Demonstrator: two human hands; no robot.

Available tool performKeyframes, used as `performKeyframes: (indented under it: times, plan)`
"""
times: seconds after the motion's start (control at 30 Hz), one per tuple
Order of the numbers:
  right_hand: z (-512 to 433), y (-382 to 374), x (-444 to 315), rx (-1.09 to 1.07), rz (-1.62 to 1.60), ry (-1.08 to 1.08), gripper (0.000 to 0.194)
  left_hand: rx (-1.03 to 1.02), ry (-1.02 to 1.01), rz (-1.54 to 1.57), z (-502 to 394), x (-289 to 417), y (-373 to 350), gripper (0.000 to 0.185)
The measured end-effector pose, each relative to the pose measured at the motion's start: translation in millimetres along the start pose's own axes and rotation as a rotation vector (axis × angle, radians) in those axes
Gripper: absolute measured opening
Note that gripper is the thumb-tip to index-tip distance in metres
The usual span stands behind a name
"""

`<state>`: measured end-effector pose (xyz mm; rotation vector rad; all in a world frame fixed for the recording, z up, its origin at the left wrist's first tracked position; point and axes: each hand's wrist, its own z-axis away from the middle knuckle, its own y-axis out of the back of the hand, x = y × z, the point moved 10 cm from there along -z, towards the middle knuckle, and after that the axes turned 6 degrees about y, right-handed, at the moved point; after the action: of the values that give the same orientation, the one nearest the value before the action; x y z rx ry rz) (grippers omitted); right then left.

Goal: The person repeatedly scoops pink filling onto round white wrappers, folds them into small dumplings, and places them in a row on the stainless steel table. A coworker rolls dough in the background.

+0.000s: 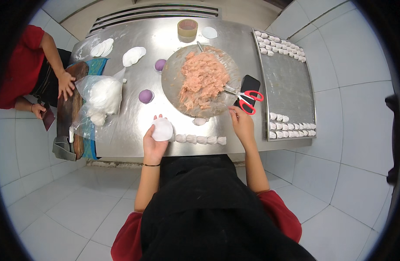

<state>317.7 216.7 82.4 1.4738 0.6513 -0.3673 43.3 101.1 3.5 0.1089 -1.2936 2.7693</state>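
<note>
On the upturned palm of my left hand point(154, 145) lies a round white dough wrapper point(162, 129), spread flat. My right hand point(243, 124) is by the lower right rim of a large round metal platter point(171, 85), its thumb and fingertips close together. Whether it pinches a thin tool there is too unclear to tell. Pinkish raw minced filling point(205, 78) is heaped on the platter. Just above that hand are red-handled scissors point(248, 98), overlapping a black phone point(251, 84). Between my hands, a row of pleated white dumplings point(202, 140) runs along the table's near edge.
A metal tray point(288, 88) at right holds dumplings at both ends. Leftward are a bag of white dough point(103, 94), stacked wrappers point(133, 56), purple balls point(145, 96) and a wooden board point(64, 112). A tape roll point(187, 31) stands behind. A co-worker's hand point(66, 85) touches the board.
</note>
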Motion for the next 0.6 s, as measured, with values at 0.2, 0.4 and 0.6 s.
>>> performKeyframes:
  times: [0.2,0.4,0.6]
  plan:
    - [-17,23,6,0.183,-0.103,0.041,0.020,0.010,0.043,-0.044,-5,-5,0,0.037]
    - [-20,-8,19,0.130,0.001,-0.089,0.020,0.020,0.082,0.009,-5,-10,-4,0.035]
    - [-9,-7,-1,0.234,-0.085,-0.005,0.020,0.047,0.070,-0.017,-3,-12,-2,0.037]
